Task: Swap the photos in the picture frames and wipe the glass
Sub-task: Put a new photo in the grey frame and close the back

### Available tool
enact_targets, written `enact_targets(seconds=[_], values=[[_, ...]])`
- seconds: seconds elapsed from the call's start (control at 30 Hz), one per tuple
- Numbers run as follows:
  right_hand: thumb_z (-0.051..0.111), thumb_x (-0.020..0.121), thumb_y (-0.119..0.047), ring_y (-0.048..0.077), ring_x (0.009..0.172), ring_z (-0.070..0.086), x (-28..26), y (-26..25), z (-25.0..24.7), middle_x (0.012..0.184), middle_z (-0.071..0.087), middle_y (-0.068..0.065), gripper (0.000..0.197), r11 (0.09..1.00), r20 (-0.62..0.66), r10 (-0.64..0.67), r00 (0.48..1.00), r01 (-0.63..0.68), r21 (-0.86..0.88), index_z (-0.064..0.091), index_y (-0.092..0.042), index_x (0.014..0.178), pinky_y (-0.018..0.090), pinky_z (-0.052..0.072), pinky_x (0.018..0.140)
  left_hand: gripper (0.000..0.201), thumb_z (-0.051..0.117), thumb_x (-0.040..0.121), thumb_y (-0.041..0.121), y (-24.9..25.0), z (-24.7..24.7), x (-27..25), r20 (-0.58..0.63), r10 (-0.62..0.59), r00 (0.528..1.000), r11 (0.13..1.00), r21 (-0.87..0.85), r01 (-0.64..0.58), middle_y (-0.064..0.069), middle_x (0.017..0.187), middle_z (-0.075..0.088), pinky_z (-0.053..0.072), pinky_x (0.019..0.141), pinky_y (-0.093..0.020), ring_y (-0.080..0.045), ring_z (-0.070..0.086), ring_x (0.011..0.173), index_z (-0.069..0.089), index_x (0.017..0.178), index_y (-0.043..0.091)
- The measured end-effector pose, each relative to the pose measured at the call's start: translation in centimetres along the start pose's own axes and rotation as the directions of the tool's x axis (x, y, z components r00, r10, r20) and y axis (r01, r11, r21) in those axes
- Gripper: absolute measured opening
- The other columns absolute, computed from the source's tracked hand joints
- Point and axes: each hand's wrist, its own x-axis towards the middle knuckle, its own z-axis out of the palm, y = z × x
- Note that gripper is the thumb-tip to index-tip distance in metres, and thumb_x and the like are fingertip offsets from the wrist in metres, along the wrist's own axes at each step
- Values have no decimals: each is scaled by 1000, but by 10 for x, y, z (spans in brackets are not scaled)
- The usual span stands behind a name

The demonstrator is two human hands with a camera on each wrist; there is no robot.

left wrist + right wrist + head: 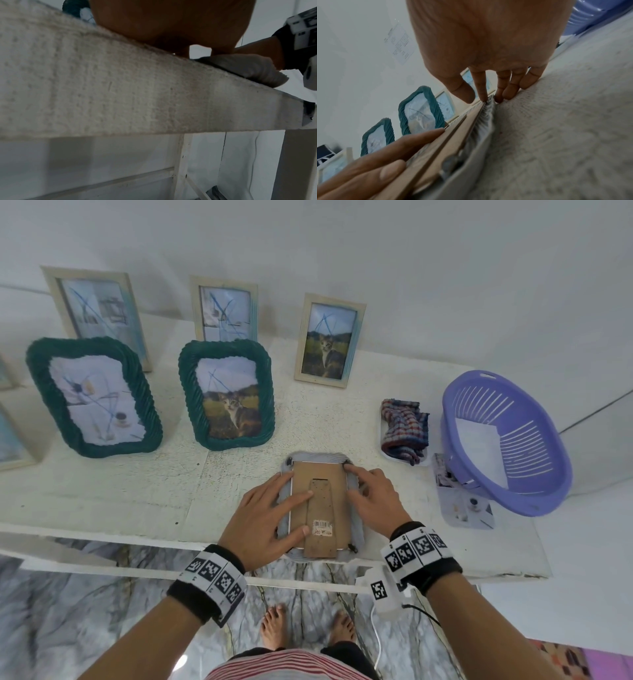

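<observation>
A pale grey ribbed picture frame (pixel 356 529) lies face down near the front edge of the white shelf (pixel 137 501). Its brown cardboard back (pixel 322 472) faces up, with a stand and a barcode sticker. My left hand (pixel 267 511) lies flat on the left side, with straight fingers pressing on the backing. My right hand (pixel 371 494) rests on the right rim, index fingertip at the top-right corner clip. In the right wrist view the right hand's fingertips (pixel 508 93) touch the rim (pixel 485 119), and the left hand's fingers (pixel 393 148) lie on the backing (pixel 453 136).
Two dark green frames (pixel 92 395) (pixel 227 395) stand behind, and pale wooden frames (pixel 329 340) lean on the wall. At the right are a checked cloth (pixel 404 429), a purple basket (pixel 548 467) holding paper, and a loose photo (pixel 466 505). The face-down frame slightly overhangs the shelf front (pixel 120 88).
</observation>
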Motion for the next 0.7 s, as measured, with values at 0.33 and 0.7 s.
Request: enact_targets(seconds=[0.33, 0.7], values=[[30, 65, -77, 20, 101, 39, -20, -12, 12, 106, 35, -3, 75, 959, -57, -115, 992, 95, -267, 44, -45, 132, 37, 38, 90, 64, 43, 89, 59, 4, -14, 16, -79, -176, 981, 957, -249, 152, 3, 151, 34, 30, 111, -31, -10, 35, 136, 50, 140, 21], [31, 68, -77, 20, 102, 40, -21, -11, 16, 111, 41, 0, 74, 954, -75, -111, 991, 85, -288, 45, -44, 133, 37, 39, 89, 97, 24, 73, 78, 14, -16, 38, 80, -356, 931, 918, -157, 364, 2, 148, 30, 26, 114, -41, -19, 23, 135, 28, 153, 22]])
